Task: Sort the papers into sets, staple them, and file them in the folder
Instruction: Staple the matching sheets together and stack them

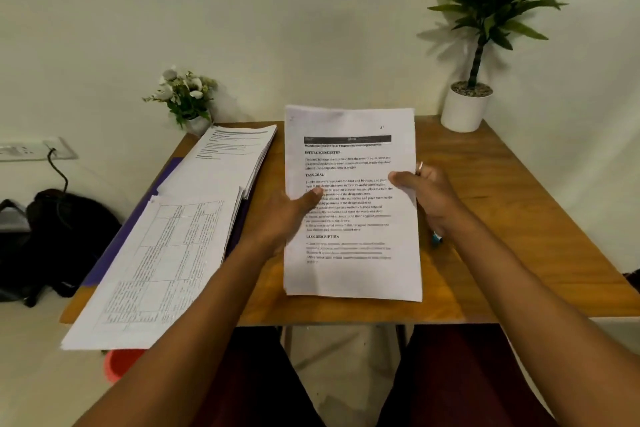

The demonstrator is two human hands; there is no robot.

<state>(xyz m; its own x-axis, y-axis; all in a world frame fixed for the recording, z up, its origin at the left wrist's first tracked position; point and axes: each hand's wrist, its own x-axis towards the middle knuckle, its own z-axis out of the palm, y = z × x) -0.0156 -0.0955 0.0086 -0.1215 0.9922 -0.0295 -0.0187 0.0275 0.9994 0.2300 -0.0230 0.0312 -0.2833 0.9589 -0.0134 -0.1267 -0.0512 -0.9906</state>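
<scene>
Pinching a paper set (349, 274) by its side edges, left hand (277, 222) and right hand (431, 194) hold it above the table (512, 218), beside a paper-laden purple folder (110, 246).

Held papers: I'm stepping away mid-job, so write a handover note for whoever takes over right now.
Left hand and right hand both grip the held set, raised over the table.
Far stack and near stack lie on the purple folder at left.
Nothing is visibly filed; whether the held set is stapled is unclear.
Left: staple sets, file them.
</scene>
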